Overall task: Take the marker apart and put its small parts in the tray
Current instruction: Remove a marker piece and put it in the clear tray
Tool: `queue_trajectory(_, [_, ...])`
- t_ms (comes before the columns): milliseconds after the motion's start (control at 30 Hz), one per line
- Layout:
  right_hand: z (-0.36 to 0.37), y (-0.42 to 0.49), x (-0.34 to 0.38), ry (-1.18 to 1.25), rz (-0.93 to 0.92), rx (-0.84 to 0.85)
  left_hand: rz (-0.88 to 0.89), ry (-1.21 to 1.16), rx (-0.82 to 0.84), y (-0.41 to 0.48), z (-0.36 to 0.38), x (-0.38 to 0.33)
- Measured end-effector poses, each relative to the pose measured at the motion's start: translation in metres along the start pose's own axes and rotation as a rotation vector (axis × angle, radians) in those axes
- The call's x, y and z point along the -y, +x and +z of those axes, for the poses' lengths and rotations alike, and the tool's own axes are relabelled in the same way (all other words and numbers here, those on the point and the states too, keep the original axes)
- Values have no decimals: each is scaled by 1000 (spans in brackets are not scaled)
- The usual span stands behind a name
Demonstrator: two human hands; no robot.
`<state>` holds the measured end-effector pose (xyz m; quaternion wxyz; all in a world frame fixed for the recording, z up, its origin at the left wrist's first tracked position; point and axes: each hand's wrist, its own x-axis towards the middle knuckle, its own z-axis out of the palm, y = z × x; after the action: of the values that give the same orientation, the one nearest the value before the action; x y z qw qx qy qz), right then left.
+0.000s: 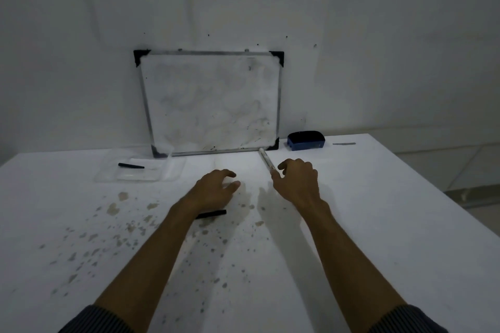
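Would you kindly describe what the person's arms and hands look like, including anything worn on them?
Both hands are bare: no gloves, and no rings, watch or bracelet that I can see on the left hand or the right hand. The forearms are uncovered. Dark sleeves with fine lighter pinstripes are pushed up toward the elbows, the left sleeve and the right sleeve showing only at the bottom edge.
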<state>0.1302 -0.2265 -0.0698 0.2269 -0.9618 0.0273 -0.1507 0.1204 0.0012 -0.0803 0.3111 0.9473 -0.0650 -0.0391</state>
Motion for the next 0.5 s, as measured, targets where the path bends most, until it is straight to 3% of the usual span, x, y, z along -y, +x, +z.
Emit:
queue_trajectory(133, [-20,-33,-18,98,37,67,164,58,-55,-44,23,-24])
queue_trajectory(267, [-26,-65,-39,54,82,-2,346,105,-69,-86,64,-36])
queue_trajectory(500, [-12,-93,-54,-158,236,-118,385,141,-153,-110,92,-31])
